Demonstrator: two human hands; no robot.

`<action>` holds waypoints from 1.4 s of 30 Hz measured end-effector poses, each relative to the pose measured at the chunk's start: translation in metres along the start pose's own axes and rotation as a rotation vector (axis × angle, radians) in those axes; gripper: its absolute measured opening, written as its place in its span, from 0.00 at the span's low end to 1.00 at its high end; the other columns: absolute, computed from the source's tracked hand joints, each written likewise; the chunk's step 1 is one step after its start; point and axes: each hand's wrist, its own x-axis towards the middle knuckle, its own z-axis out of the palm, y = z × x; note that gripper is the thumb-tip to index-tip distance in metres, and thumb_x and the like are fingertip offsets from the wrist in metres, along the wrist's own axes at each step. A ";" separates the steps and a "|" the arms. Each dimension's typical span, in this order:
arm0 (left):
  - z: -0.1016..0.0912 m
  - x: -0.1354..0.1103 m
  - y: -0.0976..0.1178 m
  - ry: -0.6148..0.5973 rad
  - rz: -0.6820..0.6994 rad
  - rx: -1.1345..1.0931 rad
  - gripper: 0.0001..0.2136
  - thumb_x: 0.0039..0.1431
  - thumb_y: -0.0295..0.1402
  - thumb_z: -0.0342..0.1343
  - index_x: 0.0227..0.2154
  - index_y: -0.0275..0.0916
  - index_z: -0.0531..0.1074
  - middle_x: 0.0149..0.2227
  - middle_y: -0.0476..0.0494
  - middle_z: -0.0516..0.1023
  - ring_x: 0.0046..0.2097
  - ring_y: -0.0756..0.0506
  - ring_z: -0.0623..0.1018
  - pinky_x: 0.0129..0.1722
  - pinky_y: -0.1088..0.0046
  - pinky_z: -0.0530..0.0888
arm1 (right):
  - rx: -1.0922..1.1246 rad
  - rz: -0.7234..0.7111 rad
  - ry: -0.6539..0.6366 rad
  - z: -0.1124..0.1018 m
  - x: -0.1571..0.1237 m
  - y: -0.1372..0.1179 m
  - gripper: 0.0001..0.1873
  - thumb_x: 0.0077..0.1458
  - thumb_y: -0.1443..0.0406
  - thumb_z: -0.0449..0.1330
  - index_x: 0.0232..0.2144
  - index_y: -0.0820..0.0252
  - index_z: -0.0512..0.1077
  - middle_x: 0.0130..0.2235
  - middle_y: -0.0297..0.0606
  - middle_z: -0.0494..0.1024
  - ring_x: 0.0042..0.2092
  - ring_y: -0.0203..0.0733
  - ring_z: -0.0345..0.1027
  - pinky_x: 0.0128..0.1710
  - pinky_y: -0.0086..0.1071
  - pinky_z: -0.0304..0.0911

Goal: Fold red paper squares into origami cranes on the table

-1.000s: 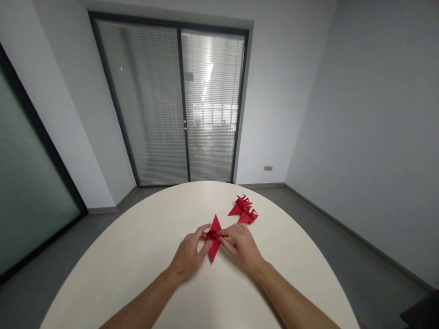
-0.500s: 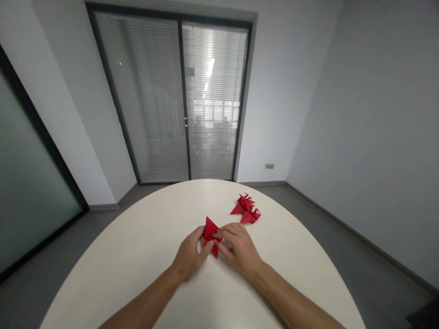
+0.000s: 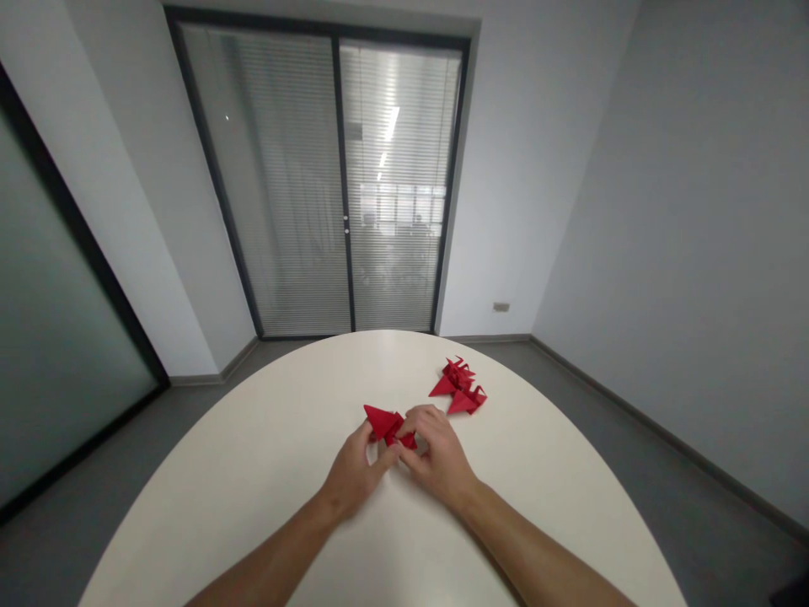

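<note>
A piece of folded red paper (image 3: 385,423) lies on the white oval table (image 3: 265,472) between my hands. My left hand (image 3: 354,472) pinches its near left side with thumb and fingers. My right hand (image 3: 436,455) grips its right part, fingers curled over the paper. One pointed flap sticks out to the left of my fingers. Most of the paper's right half is hidden under my right hand.
A small pile of finished red paper figures (image 3: 460,389) sits on the table just beyond my right hand. Past the table's far edge stand glass doors with blinds (image 3: 334,185). Grey walls close in on both sides.
The red paper has been folded smaller and turned: its long upright point is gone and a short flap now points left. Both hands drew closer together.
</note>
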 end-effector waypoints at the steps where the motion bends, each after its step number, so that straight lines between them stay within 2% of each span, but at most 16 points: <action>1: 0.002 0.000 0.000 0.001 -0.003 0.006 0.14 0.60 0.37 0.57 0.46 0.38 0.71 0.47 0.39 0.79 0.48 0.40 0.77 0.53 0.63 0.71 | 0.012 -0.008 -0.014 -0.001 -0.001 0.000 0.02 0.57 0.67 0.62 0.33 0.55 0.71 0.34 0.36 0.76 0.43 0.46 0.68 0.46 0.40 0.61; 4: 0.006 0.000 0.002 -0.014 0.013 0.000 0.13 0.60 0.34 0.56 0.47 0.37 0.70 0.47 0.39 0.78 0.48 0.41 0.76 0.53 0.64 0.70 | 0.080 0.025 -0.019 -0.005 -0.005 0.002 0.03 0.57 0.68 0.60 0.35 0.55 0.72 0.35 0.37 0.77 0.40 0.44 0.68 0.43 0.37 0.63; 10: 0.007 -0.002 0.000 -0.058 0.026 -0.161 0.14 0.60 0.32 0.53 0.49 0.36 0.68 0.50 0.37 0.77 0.49 0.41 0.76 0.54 0.63 0.70 | 0.253 0.268 0.160 -0.001 -0.010 0.006 0.03 0.58 0.64 0.61 0.36 0.57 0.72 0.35 0.36 0.76 0.37 0.42 0.69 0.40 0.35 0.65; 16: 0.004 -0.005 0.002 -0.051 0.044 -0.186 0.17 0.61 0.32 0.55 0.52 0.38 0.70 0.53 0.36 0.76 0.54 0.40 0.75 0.57 0.61 0.68 | 0.492 0.399 0.215 0.005 -0.009 0.008 0.08 0.59 0.60 0.61 0.38 0.57 0.70 0.37 0.37 0.76 0.38 0.42 0.71 0.41 0.35 0.67; 21: 0.009 -0.002 -0.002 0.032 0.031 -0.187 0.18 0.56 0.29 0.59 0.50 0.39 0.72 0.52 0.36 0.77 0.53 0.41 0.77 0.57 0.60 0.70 | 0.522 0.429 0.235 0.007 -0.010 0.010 0.11 0.58 0.57 0.63 0.37 0.58 0.70 0.33 0.35 0.75 0.35 0.41 0.70 0.37 0.34 0.65; 24: 0.010 0.000 -0.003 0.094 -0.022 -0.167 0.14 0.56 0.31 0.58 0.46 0.38 0.73 0.48 0.36 0.80 0.49 0.41 0.79 0.51 0.62 0.74 | 0.528 0.421 0.277 0.008 -0.010 0.012 0.12 0.57 0.57 0.64 0.36 0.58 0.70 0.32 0.35 0.75 0.35 0.40 0.69 0.38 0.33 0.64; 28: 0.007 0.000 0.000 0.161 -0.067 -0.173 0.12 0.57 0.35 0.58 0.42 0.37 0.74 0.43 0.38 0.81 0.46 0.41 0.80 0.47 0.64 0.76 | 0.622 0.462 0.359 0.010 -0.009 0.013 0.14 0.56 0.55 0.65 0.36 0.56 0.67 0.30 0.32 0.72 0.30 0.37 0.66 0.32 0.31 0.62; 34: 0.005 -0.002 0.002 0.140 -0.071 -0.249 0.14 0.53 0.35 0.61 0.43 0.38 0.74 0.45 0.38 0.82 0.46 0.41 0.81 0.47 0.65 0.76 | 0.833 0.542 0.493 0.009 -0.007 0.012 0.22 0.53 0.54 0.67 0.42 0.50 0.60 0.33 0.28 0.72 0.30 0.36 0.70 0.32 0.30 0.68; 37: 0.006 -0.002 -0.001 0.125 -0.058 -0.289 0.14 0.49 0.32 0.63 0.41 0.38 0.74 0.42 0.39 0.83 0.44 0.41 0.81 0.46 0.65 0.76 | 0.847 0.593 0.454 0.009 -0.006 0.013 0.25 0.51 0.53 0.68 0.44 0.49 0.60 0.33 0.28 0.73 0.29 0.37 0.71 0.30 0.31 0.70; 40: 0.005 -0.001 -0.001 0.187 -0.033 -0.239 0.13 0.45 0.31 0.65 0.37 0.38 0.75 0.39 0.40 0.83 0.41 0.42 0.81 0.45 0.65 0.76 | 0.780 0.632 0.323 0.009 -0.008 0.014 0.21 0.50 0.49 0.67 0.36 0.54 0.66 0.34 0.33 0.73 0.29 0.38 0.71 0.30 0.33 0.70; 42: 0.004 0.000 -0.001 0.230 -0.021 -0.183 0.12 0.46 0.31 0.64 0.36 0.38 0.75 0.38 0.41 0.83 0.41 0.42 0.80 0.44 0.66 0.76 | 0.731 0.646 0.227 0.009 -0.010 0.013 0.21 0.52 0.47 0.65 0.35 0.57 0.70 0.37 0.37 0.75 0.30 0.39 0.72 0.32 0.35 0.71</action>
